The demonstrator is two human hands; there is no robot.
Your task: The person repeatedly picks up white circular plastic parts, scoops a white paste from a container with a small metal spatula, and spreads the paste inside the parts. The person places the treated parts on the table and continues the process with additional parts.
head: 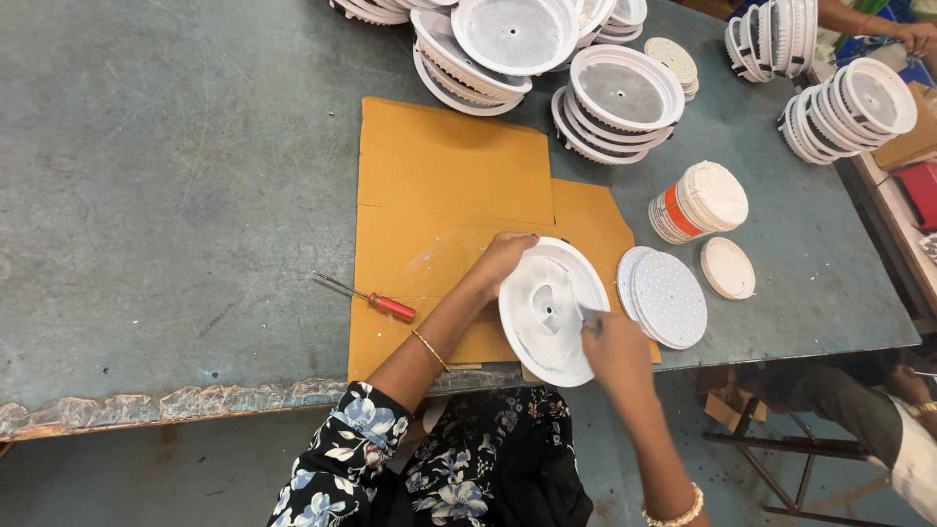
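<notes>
The left hand (503, 262) reaches in from the lower left with the forearm stretched forward and a thin bangle at the wrist; its fingers curl over the upper left rim of a white round housing (549, 310), grasping it and tipping it up on edge. The right hand (615, 344) comes up from below, wrist bent inward, fingers pinched at the housing's right rim; what they pinch is too small to tell. The housing sits between both hands, over a sheet of brown cardboard (449, 185) on the grey bench (176, 195). Just right of the right hand lie round white dotted discs (669, 298), with a small cream disc (728, 267) and a stack of discs (701, 201) beyond. Left of the left hand lies a red-handled screwdriver (376, 299). Beyond the hands stand piles of white housings (547, 68).
</notes>
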